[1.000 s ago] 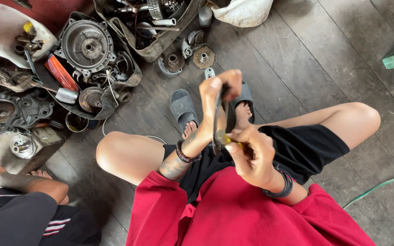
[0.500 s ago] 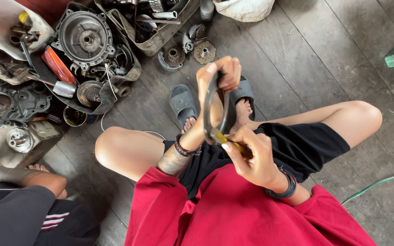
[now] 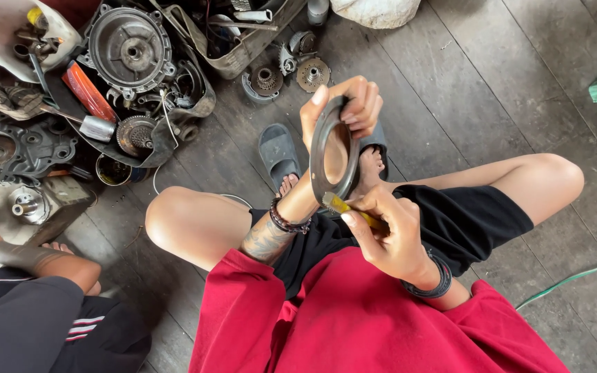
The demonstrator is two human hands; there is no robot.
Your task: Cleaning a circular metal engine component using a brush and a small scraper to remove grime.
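Dark, worn floorboards (image 3: 492, 90) run under the seated person, whose bare knees spread to either side above a red shirt and black shorts.

Held up over the lap is a flat grey metal ring (image 3: 329, 153). It stands on edge, nearly upright, with its long axis running from the top near the fingertips down toward the lap; the open middle faces sideways, so it is seen at a slant as a narrow oval. The left hand (image 3: 343, 110) grips its upper part, fingers curled over the top rim and thumb on the near side, closed firmly on the metal. The left wrist carries dark bead bracelets, and a tattoo shows on the forearm.

The right hand (image 3: 388, 231) is wrapped tightly around a small yellow-handled tool (image 3: 345, 206). That tool lies slanted, its handle buried in the fist and its tip pointing up and to the left, meeting the ring's lower edge. A dark band sits on the right wrist.

Below the ring, a grey sandal (image 3: 277, 152) lies on the boards just beside the person's foot.

Off to the upper left, well apart from the hands, is a heap of engine parts, among them a round engine cover (image 3: 130, 50) and a toothed gear (image 3: 312, 73). At the lower left, another person's arm (image 3: 32, 261) and dark trousers show.
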